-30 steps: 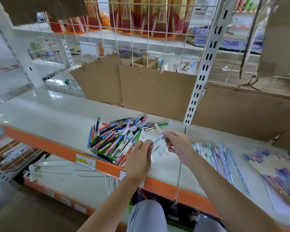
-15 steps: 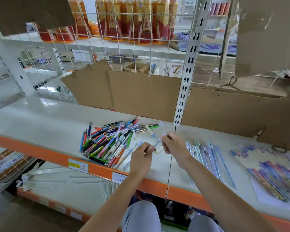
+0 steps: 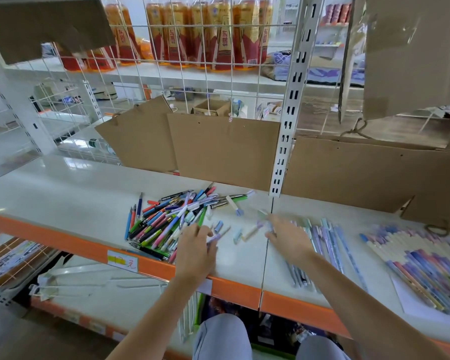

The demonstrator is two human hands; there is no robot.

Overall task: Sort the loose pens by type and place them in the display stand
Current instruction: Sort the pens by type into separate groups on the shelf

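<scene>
The left hand (image 3: 196,249) pinches a purple pen (image 3: 220,235) near the shelf's (image 3: 63,193) front edge by the mixed pile (image 3: 166,222), while the blurry right hand (image 3: 286,236) seems to carry something to the sorted row (image 3: 322,240), but I cannot tell.

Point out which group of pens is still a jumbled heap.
The multicoloured pile beside the left hand; its pens cross at all angles, unlike the two aligned rows rightward.
</scene>
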